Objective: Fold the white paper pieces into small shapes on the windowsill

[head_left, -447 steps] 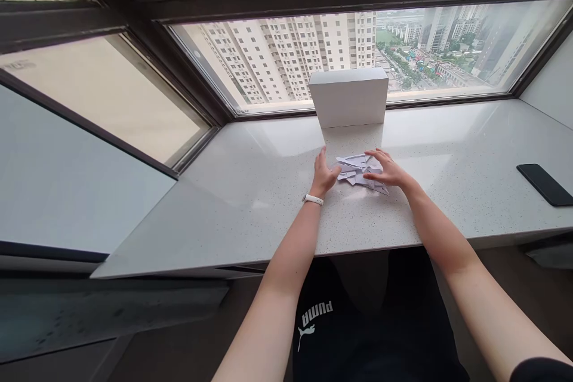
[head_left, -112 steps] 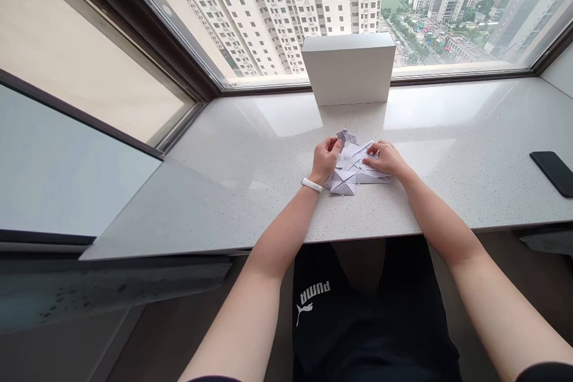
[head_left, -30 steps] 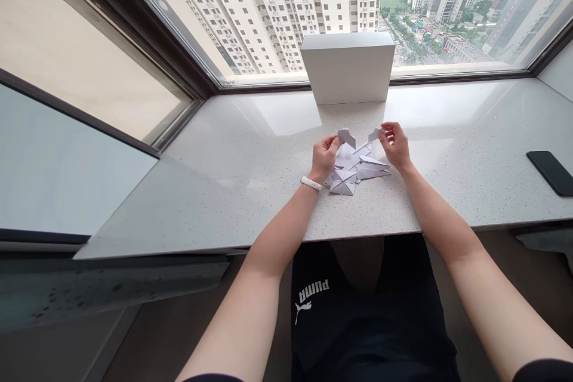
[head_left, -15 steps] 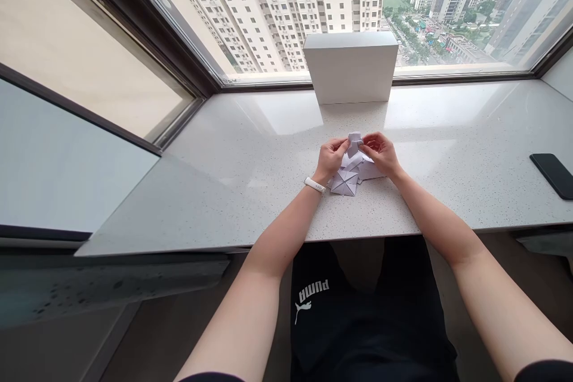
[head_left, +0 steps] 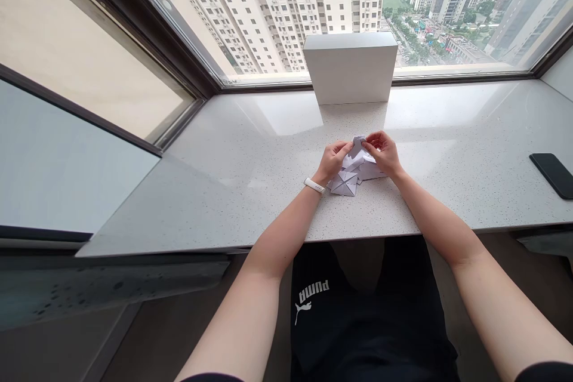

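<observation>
Folded paper [head_left: 358, 145] was held up just right of frame centre, between both hands. Left hand [head_left: 333, 160] pinched its left side, thumb against fingers; right hand [head_left: 382, 151] pinched its upper right edge, other fingers curled. Could not tell whether it touched the heap [head_left: 371, 171] of folded pieces below. Creased square [head_left: 344, 184] lay lowest in frame. Pale speckled sill [head_left: 250, 203] spanned mid-frame. White band [head_left: 314, 185] circled left wrist. Upper centre: white box [head_left: 351, 74] stood before window [head_left: 255, 18]. Right edge: black phone [head_left: 551, 175] lay flat.
</observation>
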### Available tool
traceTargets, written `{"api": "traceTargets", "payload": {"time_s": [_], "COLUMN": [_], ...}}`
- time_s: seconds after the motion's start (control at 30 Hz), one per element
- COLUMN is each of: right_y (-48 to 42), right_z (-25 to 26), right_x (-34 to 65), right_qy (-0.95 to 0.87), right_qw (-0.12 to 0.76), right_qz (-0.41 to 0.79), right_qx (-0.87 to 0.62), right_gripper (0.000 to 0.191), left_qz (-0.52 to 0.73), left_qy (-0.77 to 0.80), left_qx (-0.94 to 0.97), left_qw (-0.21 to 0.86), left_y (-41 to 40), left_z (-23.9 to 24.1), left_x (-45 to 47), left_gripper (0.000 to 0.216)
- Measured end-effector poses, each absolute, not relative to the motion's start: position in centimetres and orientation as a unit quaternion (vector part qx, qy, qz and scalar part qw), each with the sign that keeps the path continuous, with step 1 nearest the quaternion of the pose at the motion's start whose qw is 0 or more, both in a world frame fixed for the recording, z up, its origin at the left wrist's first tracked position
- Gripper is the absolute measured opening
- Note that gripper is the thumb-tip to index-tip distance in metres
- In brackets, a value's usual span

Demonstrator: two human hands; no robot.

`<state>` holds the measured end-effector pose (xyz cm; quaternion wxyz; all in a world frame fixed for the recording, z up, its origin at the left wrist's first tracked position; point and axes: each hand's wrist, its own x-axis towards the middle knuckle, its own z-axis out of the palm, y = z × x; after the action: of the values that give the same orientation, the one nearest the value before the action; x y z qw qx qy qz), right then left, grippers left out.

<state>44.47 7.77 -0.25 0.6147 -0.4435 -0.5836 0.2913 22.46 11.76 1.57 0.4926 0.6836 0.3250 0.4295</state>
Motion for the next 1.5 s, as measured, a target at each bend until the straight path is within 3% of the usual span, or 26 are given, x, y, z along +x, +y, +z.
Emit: {"api": "traceTargets", "payload": {"time_s": [0.5, 0.83, 1.1, 1.5], "right_y": [7.2, 7.3, 7.1, 7.2], "right_z": [0.4, -0.3, 0.2, 0.1], "right_x": [44.3, 44.3, 45.2, 45.0], "right_qy": [-0.59, -0.633, -0.685, -0.675], "right_qw": [0.607, 0.584, 0.552, 0.567], "right_qz": [0.276, 0.218, 0.107, 0.134], "right_qx": [-0.455, -0.459, -0.463, -0.453], "right_gripper": [0.073, 0.069, 0.032, 0.033], "left_qz": [0.436, 0.444, 0.439, 0.441], "left_qy": [0.325, 0.314, 0.326, 0.313], "left_qx": [0.69, 0.712, 0.718, 0.711], "left_qw": [0.478, 0.444, 0.431, 0.45], "left_y": [12.0, 11.6, 11.1, 11.2], "left_z": [1.2, 1.3, 1.8, 1.7], "left_x": [22.5, 22.7, 22.9, 22.8], "left_gripper": [0.047, 0.054, 0.045, 0.047]}}
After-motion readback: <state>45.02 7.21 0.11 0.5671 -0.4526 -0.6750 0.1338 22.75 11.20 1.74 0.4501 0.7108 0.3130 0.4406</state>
